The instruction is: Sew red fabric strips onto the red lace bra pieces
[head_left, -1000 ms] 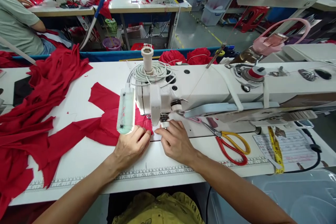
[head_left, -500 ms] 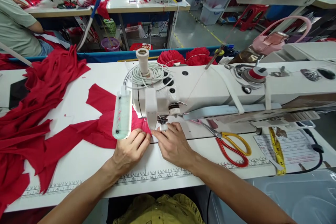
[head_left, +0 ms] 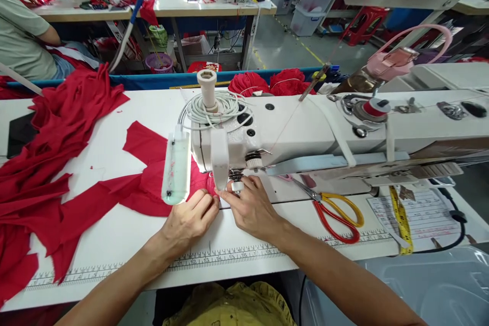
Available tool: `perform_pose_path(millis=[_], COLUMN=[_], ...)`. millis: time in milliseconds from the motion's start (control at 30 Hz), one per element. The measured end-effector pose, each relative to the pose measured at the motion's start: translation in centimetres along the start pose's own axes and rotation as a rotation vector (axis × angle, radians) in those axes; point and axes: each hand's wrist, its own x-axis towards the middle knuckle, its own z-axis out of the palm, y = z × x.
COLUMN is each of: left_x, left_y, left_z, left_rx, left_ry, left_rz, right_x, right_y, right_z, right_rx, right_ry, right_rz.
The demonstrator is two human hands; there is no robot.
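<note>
A piece of red fabric (head_left: 153,191) lies under the head of a white sewing machine (head_left: 301,122), its edge near the needle area. My left hand (head_left: 193,216) has its fingers curled and pressed together on that edge, just left of the needle. On the other side, my right hand (head_left: 252,209) is closed, with thumb and forefinger pinched at the fabric beside the presser foot. The exact stitching point is hidden behind the machine's head and my fingers. A clear guard plate (head_left: 176,168) hangs in front of the fabric.
Scissors (head_left: 338,214) with red and yellow handles lie right of my right hand. Further right are a yellow tape measure (head_left: 401,221) and a written sheet (head_left: 424,219). More red fabric (head_left: 69,132) is heaped at left. A co-worker (head_left: 26,35) sits beyond the table.
The red fabric has shifted slightly to the left in view. Both hands stay almost in place at the needle, with only small finger movement.
</note>
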Motion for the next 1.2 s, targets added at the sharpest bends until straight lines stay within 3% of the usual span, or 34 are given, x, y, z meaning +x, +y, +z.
perform_pose_path(millis=[300, 567, 1200], left_x=[-0.9, -1.4, -2.0], left_y=[-0.4, -0.3, -1.3], left_z=[-0.2, 0.3, 1.8], left_rx=[-0.092, -0.141, -0.198], left_ry=[-0.077, 0.013, -0.03], left_rz=[-0.033, -0.075, -0.126], right_x=[0.5, 0.2, 0.4], right_y=[0.4, 1.1, 1.1], right_z=[-0.8, 0.3, 0.4], right_rx=[-0.033, 0.017, -0.086], right_ry=[-0.173, -0.021, -0.01], right_rz=[-0.085, -0.159, -0.073])
